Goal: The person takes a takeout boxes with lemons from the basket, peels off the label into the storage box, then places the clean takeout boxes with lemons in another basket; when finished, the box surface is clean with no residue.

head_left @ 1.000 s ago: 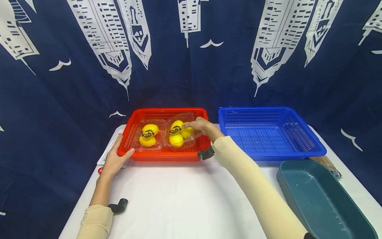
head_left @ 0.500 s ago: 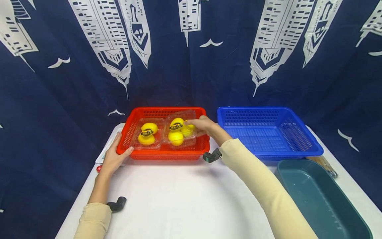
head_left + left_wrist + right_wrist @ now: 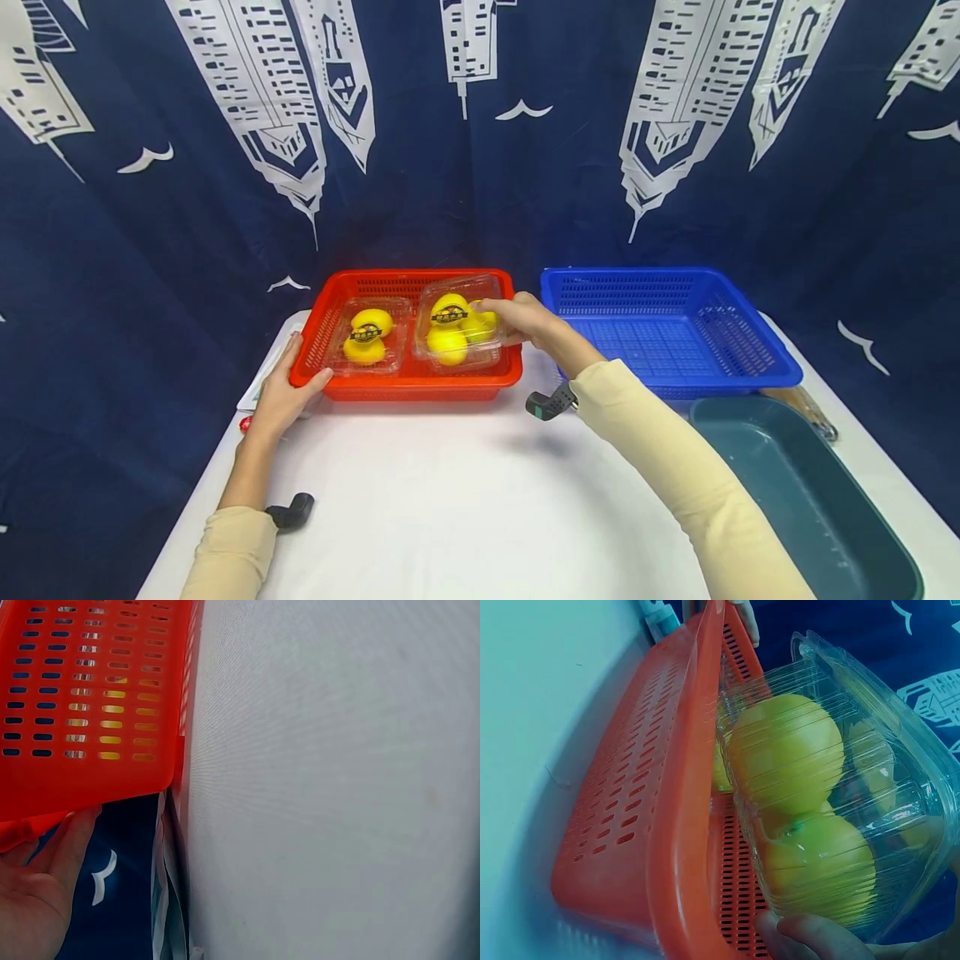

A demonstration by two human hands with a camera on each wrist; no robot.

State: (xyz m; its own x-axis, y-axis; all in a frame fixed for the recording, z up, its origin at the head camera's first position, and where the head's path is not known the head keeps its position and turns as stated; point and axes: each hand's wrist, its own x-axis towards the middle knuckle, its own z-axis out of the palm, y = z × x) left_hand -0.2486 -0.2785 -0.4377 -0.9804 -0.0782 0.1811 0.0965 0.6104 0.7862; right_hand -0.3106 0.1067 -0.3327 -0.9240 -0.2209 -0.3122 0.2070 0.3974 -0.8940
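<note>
My right hand [image 3: 521,317] grips the right side of a clear plastic clamshell box [image 3: 810,787] holding several round yellow fruits and bearing a black label. In the right wrist view the box is tilted, above the floor of the red basket [image 3: 420,389]. A second clear box [image 3: 369,335] with yellow fruit and a similar label lies in the basket's left half. At the basket's front left corner, my left hand [image 3: 281,396] holds the rim, thumb at the front and fingers along the left side. The left wrist view shows those fingers [image 3: 75,840] touching the rim from below.
A blue basket [image 3: 671,382] stands right of the red one. In front of it is a dark green tray [image 3: 817,492], with a brown packet [image 3: 802,408] behind its far end. A flat white item [image 3: 255,392] and a small red thing [image 3: 245,424] lie at the left.
The right hand has raised the right-hand box a little and shifted it rightward relative to the red basket, opening a gap between the two boxes. The left hand stays at the basket's corner.
</note>
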